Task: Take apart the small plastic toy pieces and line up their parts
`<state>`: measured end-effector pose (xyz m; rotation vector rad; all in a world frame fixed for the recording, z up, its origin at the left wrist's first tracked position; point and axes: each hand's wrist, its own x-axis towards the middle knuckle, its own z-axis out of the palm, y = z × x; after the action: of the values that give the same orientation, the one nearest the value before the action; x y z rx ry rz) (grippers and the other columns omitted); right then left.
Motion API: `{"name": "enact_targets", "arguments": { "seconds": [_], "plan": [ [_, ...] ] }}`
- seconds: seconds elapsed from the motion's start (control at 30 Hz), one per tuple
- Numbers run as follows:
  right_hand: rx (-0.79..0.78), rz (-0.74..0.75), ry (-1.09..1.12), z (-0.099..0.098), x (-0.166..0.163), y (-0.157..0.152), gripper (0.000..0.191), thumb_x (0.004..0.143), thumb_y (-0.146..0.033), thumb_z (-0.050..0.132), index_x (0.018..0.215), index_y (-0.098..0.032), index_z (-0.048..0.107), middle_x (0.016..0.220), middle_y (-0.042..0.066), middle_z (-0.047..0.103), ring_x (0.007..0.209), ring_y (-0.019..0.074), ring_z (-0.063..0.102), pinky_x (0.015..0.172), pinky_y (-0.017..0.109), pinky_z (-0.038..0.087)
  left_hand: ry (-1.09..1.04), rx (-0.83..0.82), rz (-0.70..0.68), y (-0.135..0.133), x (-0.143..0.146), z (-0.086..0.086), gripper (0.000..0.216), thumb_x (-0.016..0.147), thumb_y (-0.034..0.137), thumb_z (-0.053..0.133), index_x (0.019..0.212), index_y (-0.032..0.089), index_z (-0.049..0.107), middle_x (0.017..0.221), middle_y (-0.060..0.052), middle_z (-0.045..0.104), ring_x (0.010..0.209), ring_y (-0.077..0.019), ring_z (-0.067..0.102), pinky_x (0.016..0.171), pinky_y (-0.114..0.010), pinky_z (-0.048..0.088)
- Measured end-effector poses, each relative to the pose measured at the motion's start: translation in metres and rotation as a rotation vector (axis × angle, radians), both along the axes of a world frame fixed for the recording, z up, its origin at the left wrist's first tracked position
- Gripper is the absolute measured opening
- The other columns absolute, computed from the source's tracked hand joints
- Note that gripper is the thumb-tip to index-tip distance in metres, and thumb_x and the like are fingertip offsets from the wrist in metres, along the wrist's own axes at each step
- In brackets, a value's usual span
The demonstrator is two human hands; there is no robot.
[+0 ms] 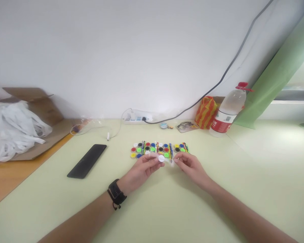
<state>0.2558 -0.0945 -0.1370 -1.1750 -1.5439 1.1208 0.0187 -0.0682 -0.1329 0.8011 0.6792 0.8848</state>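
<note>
My left hand (145, 165) is closed in a pinch on a small pot with a round white lid (161, 158), held just above the table. My right hand (188, 167) is closed too, thumb against fingertips, at the end of a blurred whitish piece (172, 162); what that is, I cannot make out. Just beyond both hands lie small clear pots with coloured round lids (139, 150), in several groups. Thin coloured sticks (170, 150), perhaps brushes, lie between the groups. My fingers hide part of the nearest row.
A black phone-like slab (86, 161) lies left. By the wall are a power strip (138, 118), a white cable plug (108, 136), glasses (184, 126), a striped bag (206, 113) and a large bottle (229, 109). A cardboard box (49, 111) with white plastic bags (15, 130) is far left.
</note>
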Motion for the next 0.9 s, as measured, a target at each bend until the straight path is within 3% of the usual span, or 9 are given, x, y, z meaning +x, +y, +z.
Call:
{"name": "enact_targets", "arguments": {
  "seconds": [0.2,0.5,0.7,0.9],
  "plan": [
    [-0.172,0.084,0.113,-0.001,-0.004,0.0,0.042,0.085,-0.063,0.071,0.09,-0.021,0.066,0.062,-0.004,0.05,0.056,0.013,0.045,0.052,0.026,0.033,0.005,-0.006,0.005,-0.001,0.0,-0.001,0.028,0.076,0.022,0.09,0.101,0.017,0.078,0.099,-0.004,0.078,0.087,-0.0132,0.074,0.092,-0.025,0.054],
    [-0.383,0.177,0.332,0.0,-0.017,-0.008,0.039,0.08,-0.055,0.079,0.084,-0.019,0.066,0.059,-0.006,0.045,0.053,0.0097,0.036,0.052,0.026,0.024,0.039,0.061,-0.032,-0.002,0.002,-0.001,0.034,0.074,0.02,0.091,0.097,0.016,0.067,0.089,-0.003,0.077,0.083,-0.0136,0.073,0.083,-0.025,0.054],
    [-0.4,0.196,0.403,-0.001,-0.019,-0.01,0.037,0.082,-0.054,0.079,0.086,-0.019,0.067,0.061,-0.005,0.045,0.055,0.01,0.032,0.053,0.028,0.021,0.055,0.1,-0.034,-0.002,0.005,-0.002,0.047,0.073,0.02,0.091,0.08,0.02,0.045,0.074,0.005,0.067,0.077,-0.0119,0.07,0.084,-0.027,0.055],
    [-0.392,0.189,0.394,0.001,-0.021,-0.01,0.037,0.081,-0.053,0.08,0.086,-0.019,0.069,0.06,-0.007,0.041,0.054,0.0092,0.027,0.053,0.028,0.019,0.123,0.151,-0.055,-0.003,0.005,-0.005,0.052,0.073,0.024,0.091,0.077,0.021,0.039,0.074,0.004,0.067,0.078,-0.0137,0.071,0.081,-0.027,0.054]
  ]
}}
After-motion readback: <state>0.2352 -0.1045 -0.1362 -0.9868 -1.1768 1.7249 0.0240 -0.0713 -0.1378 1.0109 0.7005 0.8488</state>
